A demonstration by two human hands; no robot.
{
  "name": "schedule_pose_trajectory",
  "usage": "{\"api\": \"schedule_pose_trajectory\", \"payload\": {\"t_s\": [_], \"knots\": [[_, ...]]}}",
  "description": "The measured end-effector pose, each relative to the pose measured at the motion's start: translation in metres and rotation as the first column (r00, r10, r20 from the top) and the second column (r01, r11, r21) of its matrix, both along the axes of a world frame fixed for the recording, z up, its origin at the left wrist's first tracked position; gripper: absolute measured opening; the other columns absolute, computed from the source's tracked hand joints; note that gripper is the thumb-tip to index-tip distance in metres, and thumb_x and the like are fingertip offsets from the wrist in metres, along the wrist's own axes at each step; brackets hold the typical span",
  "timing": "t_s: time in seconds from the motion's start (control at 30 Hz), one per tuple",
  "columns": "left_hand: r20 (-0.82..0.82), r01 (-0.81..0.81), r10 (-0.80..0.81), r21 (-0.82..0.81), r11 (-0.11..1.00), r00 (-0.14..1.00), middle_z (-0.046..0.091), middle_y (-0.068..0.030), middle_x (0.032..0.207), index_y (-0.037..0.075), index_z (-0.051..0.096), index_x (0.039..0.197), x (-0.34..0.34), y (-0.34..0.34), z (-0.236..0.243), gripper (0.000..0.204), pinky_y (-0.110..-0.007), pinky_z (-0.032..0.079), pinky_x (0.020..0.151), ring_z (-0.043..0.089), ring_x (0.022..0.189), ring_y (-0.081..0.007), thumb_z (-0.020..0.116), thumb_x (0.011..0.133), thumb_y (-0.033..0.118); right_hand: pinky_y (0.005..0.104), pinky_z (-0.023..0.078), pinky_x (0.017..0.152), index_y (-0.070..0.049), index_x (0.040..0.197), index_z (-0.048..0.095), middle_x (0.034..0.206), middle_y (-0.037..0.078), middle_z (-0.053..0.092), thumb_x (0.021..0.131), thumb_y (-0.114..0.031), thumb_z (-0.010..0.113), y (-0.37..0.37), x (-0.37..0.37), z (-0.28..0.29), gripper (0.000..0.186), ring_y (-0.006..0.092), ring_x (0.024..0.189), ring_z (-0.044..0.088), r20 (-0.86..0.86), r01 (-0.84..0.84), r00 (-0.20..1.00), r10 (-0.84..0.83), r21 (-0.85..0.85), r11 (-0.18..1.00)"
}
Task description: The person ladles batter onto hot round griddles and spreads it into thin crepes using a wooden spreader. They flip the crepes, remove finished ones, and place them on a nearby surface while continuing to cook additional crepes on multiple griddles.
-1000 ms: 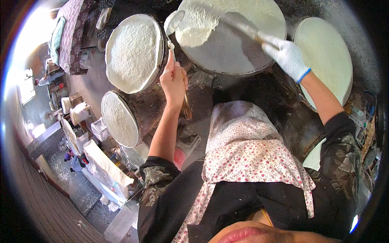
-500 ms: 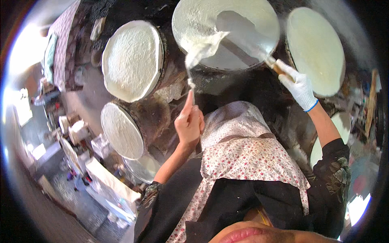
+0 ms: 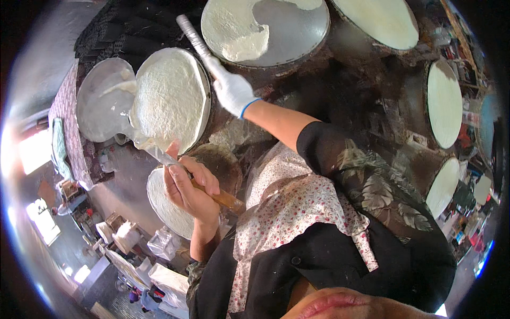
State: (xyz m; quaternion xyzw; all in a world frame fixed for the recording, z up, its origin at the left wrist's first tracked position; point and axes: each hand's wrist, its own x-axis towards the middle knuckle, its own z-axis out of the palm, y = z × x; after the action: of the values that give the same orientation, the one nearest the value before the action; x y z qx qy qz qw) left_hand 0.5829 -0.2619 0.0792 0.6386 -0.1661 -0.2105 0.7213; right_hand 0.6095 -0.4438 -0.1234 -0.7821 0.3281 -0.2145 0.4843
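Observation:
My bare left hand [image 3: 191, 186] grips a wide, round metal paddle [image 3: 103, 109] by its shaft and wooden handle. White batter clings to the paddle, which reaches the left edge of a round griddle [image 3: 206, 101] spread with white batter [image 3: 167, 101]. In my gloved right hand [image 3: 234, 93] is a pale, slim, straight tool [image 3: 192, 36], batter-smeared and slanting up and left; its exact kind cannot be made out. It passes between that griddle and the central griddle [image 3: 303, 37], where batter [image 3: 228, 32] covers the left and top and bare metal shows on the right.
More batter-covered round griddles stand around me: one at the upper right [image 3: 380, 18], two along the right [image 3: 445, 103], one at lower left [image 3: 167, 199]. A pink patterned cloth [image 3: 69, 114] hangs at the left. A white container [image 3: 163, 243] stands below it.
My right hand has swung left from the central griddle's right side, carrying its tool. My left hand has moved left and lower, to the left griddle. The view has turned too.

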Motion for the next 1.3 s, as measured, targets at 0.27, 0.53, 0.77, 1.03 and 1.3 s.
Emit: {"api": "schedule_pose_trajectory", "payload": {"t_s": [0.27,0.53,0.77,1.03,1.3], "knots": [[-0.064,-0.025,0.03,0.07,0.997,0.997,0.041,0.0007,0.066,-0.003,0.055,0.122,0.018,0.049,-0.008,0.033,-0.027,0.036,0.037,0.041,0.045,-0.008,0.044,0.116,0.027,0.049,0.057,0.058,-0.03,0.163,0.036,0.084,0.02,0.072,0.101,-0.007,0.052,0.011,-0.092,-0.003,0.068,0.0378,0.063,0.068,-0.154,0.421,0.9,-0.408,0.066,0.905],[0.042,0.06,-0.069,0.187,0.981,0.997,0.046,-0.0003,0.07,0.004,0.052,0.102,0.022,0.04,-0.029,0.026,-0.021,0.039,0.053,0.041,0.059,-0.0066,0.042,0.116,0.024,0.0506,0.06,0.072,-0.025,0.166,0.029,0.14,0.022,0.063,0.099,-0.007,0.052,-0.01,-0.101,-0.006,0.073,0.0426,0.083,0.073,-0.36,0.112,0.926,-0.118,-0.037,0.993],[-0.142,0.154,-0.13,0.175,0.972,0.981,0.049,0.001,0.067,-0.002,0.058,0.12,-0.004,0.043,-0.05,0.027,-0.021,0.032,0.052,0.041,0.056,-0.0056,0.043,0.116,0.019,0.0495,0.059,0.077,-0.025,0.162,0.038,0.112,0.03,0.07,0.101,-0.014,0.057,-0.006,-0.13,0.029,0.065,0.0461,0.089,0.071,-0.009,0.205,0.979,-0.205,0.126,0.971],[-0.135,0.189,-0.162,0.219,0.957,0.978,0.048,0.0007,0.072,0.0,0.058,0.121,-0.037,0.025,-0.047,0.019,-0.024,0.033,0.049,0.042,0.056,-0.0076,0.047,0.114,0.014,0.044,0.06,0.086,-0.026,0.156,0.048,0.144,0.016,0.06,0.102,-0.008,0.057,-0.048,-0.205,0.013,0.058,0.0366,0.101,0.074,-0.126,0.279,0.956,-0.265,0.113,0.954],[-0.155,0.166,-0.136,0.199,0.966,0.979,0.05,-0.0013,0.068,-0.003,0.055,0.119,-0.082,-0.014,-0.031,0.025,-0.023,0.032,0.049,0.042,0.054,-0.0076,0.042,0.116,0.018,0.0405,0.057,0.095,-0.023,0.15,0.057,0.134,0.014,0.066,0.102,-0.012,0.061,-0.089,-0.226,0.02,0.049,0.0306,0.112,0.069,-0.224,0.15,0.968,-0.11,0.168,0.974]]}}
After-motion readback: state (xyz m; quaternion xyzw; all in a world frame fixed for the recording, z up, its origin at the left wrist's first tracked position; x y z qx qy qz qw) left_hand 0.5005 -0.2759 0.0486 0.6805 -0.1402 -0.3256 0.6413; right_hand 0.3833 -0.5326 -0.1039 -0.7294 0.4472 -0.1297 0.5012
